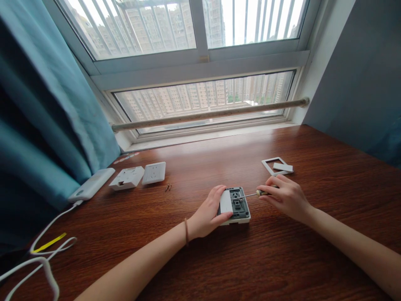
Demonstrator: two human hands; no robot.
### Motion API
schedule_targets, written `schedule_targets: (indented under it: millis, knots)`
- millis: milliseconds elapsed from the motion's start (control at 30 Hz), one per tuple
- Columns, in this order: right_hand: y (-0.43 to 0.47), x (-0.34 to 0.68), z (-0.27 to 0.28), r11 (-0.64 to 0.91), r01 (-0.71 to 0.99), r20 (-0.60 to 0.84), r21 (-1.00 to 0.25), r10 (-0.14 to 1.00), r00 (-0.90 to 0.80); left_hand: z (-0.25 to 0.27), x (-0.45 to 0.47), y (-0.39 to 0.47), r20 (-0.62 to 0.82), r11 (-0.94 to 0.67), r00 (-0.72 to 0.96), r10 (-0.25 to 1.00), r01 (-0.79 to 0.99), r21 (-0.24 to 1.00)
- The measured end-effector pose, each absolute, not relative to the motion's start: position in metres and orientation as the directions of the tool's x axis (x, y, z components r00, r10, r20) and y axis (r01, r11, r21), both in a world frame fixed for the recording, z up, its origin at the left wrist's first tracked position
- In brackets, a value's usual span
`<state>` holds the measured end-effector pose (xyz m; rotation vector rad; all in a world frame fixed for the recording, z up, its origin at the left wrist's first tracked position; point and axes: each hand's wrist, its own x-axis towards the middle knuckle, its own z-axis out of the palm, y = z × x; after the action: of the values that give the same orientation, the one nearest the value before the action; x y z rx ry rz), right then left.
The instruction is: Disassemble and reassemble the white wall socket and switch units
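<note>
From the head camera: grasping a dark-faced switch unit (242,210) by its left side with the left hand (210,210), flat on a brown wooden table (194,267). Gripping a screwdriver (249,195) by its handle in the right hand (288,196), shaft pointed left to the unit's dark face. Just beyond, a white frame (267,167) under a small white plate (283,167). To the left, two screws (168,187) near a socket plate (154,173).

Screwdriver (260,193) at an opened switch unit (240,212) on a wooden worktop (194,167).
The left hand (208,214) holds the switch unit; the right hand (285,195) grips the screwdriver, its tip at the dark inner face. Beyond, a white strip (283,167) overlaps a white frame (266,167); leftward, two screws (169,187) lie near a socket plate (154,173).
</note>
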<state>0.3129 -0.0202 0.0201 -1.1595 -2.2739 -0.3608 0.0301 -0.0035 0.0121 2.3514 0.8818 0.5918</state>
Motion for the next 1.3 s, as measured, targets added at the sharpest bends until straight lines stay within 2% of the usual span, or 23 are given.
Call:
schedule_targets:
  millis: [200, 300, 367, 467, 567, 667, 733, 833, 933, 1033, 1133, 1200, 1300]
  knots:
    - [-0.042, 0.308, 0.03, 0.547, 0.808, 0.731, 0.22, 0.456, -0.508, 0.012, 0.03, -0.004, 0.205, -0.635, 0.697, 0.687, 0.44, 0.635]
    - [-0.048, 0.306, 0.031, 0.568, 0.781, 0.731, 0.259, 0.413, -0.543, 0.012, 0.031, -0.004, 0.214, -0.64, 0.698, 0.684, 0.432, 0.636]
    - [-0.045, 0.307, 0.03, 0.582, 0.787, 0.737, 0.205, 0.437, -0.516, 0.012, 0.031, -0.004, 0.214, -0.637, 0.698, 0.683, 0.427, 0.642]
    - [-0.034, 0.308, 0.024, 0.597, 0.802, 0.709, 0.027, 0.554, -0.436, 0.013, 0.031, -0.004, 0.211, -0.629, 0.695, 0.687, 0.424, 0.652]
    - [-0.025, 0.304, 0.015, 0.61, 0.771, 0.604, -0.184, 0.689, -0.401, 0.014, 0.032, -0.004, 0.213, -0.632, 0.7, 0.682, 0.417, 0.654]
    - [-0.024, 0.296, 0.007, 0.603, 0.715, 0.491, -0.353, 0.77, -0.407, 0.016, 0.034, -0.006, 0.227, -0.639, 0.714, 0.663, 0.382, 0.667]
    - [-0.025, 0.293, 0.005, 0.587, 0.714, 0.467, -0.382, 0.789, -0.399, 0.017, 0.035, -0.008, 0.231, -0.627, 0.707, 0.668, 0.368, 0.687]
    - [-0.025, 0.296, 0.007, 0.573, 0.745, 0.485, -0.342, 0.786, -0.382, 0.016, 0.034, -0.011, 0.235, -0.597, 0.679, 0.695, 0.363, 0.715]
    - [-0.021, 0.305, 0.011, 0.549, 0.783, 0.517, -0.293, 0.78, -0.354, 0.011, 0.031, -0.01, 0.332, -0.608, 0.592, 0.735, 0.357, 0.709]
    - [-0.02, 0.31, 0.015, 0.436, 0.83, 0.54, -0.349, 0.817, -0.202, 0.005, 0.027, -0.007, 0.488, -0.655, 0.451, 0.748, 0.382, 0.652]
    - [-0.03, 0.301, 0.02, 0.362, 0.753, 0.443, -0.55, 0.89, -0.105, 0.004, 0.027, -0.008, 0.618, -0.723, 0.379, 0.689, 0.424, 0.546]
    - [-0.044, 0.287, 0.024, 0.368, 0.66, 0.357, -0.655, 0.921, -0.159, 0.004, 0.029, -0.014, 0.689, -0.778, 0.389, 0.612, 0.454, 0.434]
    - [-0.069, 0.26, 0.027, 0.401, 0.586, 0.285, -0.704, 0.916, -0.284, 0.001, 0.032, -0.026, 0.757, -0.84, 0.443, 0.48, 0.48, 0.252]
